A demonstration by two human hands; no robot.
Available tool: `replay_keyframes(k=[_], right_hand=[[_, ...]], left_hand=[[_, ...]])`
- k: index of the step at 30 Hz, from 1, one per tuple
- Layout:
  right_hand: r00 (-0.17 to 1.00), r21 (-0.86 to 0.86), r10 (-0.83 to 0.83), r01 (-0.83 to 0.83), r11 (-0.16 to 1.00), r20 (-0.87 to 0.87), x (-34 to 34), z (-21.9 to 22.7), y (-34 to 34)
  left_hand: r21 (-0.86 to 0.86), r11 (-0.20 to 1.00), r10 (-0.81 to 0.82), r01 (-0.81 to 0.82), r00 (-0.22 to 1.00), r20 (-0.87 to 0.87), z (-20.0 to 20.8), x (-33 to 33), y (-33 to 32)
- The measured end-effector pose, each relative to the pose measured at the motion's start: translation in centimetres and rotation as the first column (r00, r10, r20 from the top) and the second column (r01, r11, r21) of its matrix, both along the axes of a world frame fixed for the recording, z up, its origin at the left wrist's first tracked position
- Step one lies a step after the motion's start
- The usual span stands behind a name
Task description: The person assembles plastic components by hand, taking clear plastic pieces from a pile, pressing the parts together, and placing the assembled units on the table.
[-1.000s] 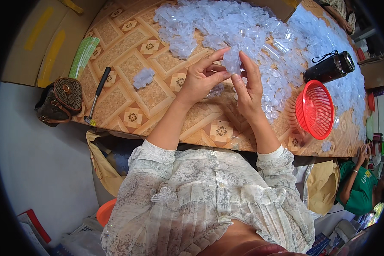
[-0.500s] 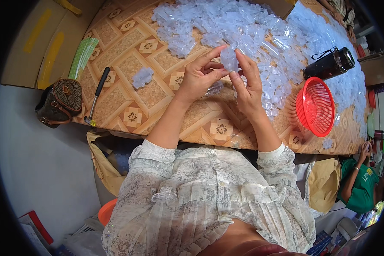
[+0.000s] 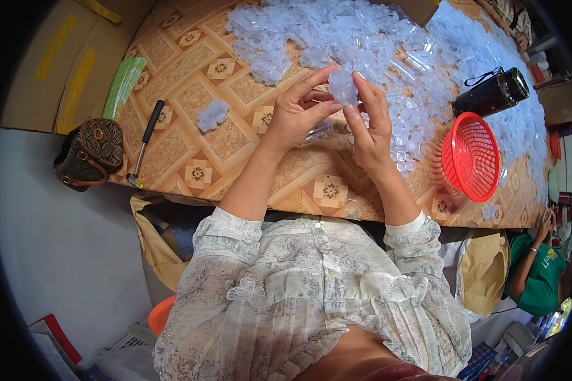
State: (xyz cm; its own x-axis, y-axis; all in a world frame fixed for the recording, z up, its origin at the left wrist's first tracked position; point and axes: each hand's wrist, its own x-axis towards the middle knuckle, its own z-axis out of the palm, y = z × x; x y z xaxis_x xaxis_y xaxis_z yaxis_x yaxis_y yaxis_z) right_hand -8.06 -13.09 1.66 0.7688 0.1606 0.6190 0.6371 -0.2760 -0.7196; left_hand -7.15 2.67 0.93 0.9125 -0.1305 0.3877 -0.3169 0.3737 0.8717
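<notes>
Left fingers (image 3: pixel 314 80) and right fingers (image 3: pixel 372 96) pinching one translucent piece (image 3: pixel 342 87) (pale, lobed), red basket (image 3: pixel 468 152) at right

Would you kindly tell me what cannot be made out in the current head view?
Head view, sides of the translucent piece: partly covered by the left hand and right hand.
Head view, rest of the upper cardboard box: cut off by the top edge.
Head view, whether the green-shirted person holds anything: too small.

Both hands (image 3: pixel 297 115) held a translucent piece (image 3: pixel 343 87) above the counter (image 3: pixel 184 136). A red basket (image 3: pixel 473 157) stood to their right.
</notes>
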Motion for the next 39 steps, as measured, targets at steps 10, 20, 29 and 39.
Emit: replay_keyframes(k=[10, 20, 29, 39], right_hand=[[0.999, -0.021, 0.008, -0.008, 1.0, -0.045, 0.08, 0.0, -0.1], [1.0, -0.053, 0.007, -0.006, 0.999, 0.018, 0.17, -0.47, 0.11], [0.998, -0.035, 0.008, -0.006, 0.999, 0.059, 0.27, -0.43, 0.11], [0.997, -0.085, 0.008, -0.001, 0.996, 0.074, 0.0, 0.23, -0.26]], left_hand=[[0.062, 0.998, 0.009, -0.007, 0.999, -0.031, -0.06, 0.02, 0.27], [-0.017, 0.999, -0.042, 0.04, 0.99, -0.131, 0.61, -0.09, 0.46], [-0.017, 0.998, -0.059, 0.057, 0.994, -0.095, 0.29, -0.12, 0.47], [-0.037, 0.996, -0.088, 0.087, 0.995, -0.044, 0.19, 0.12, 0.5]])
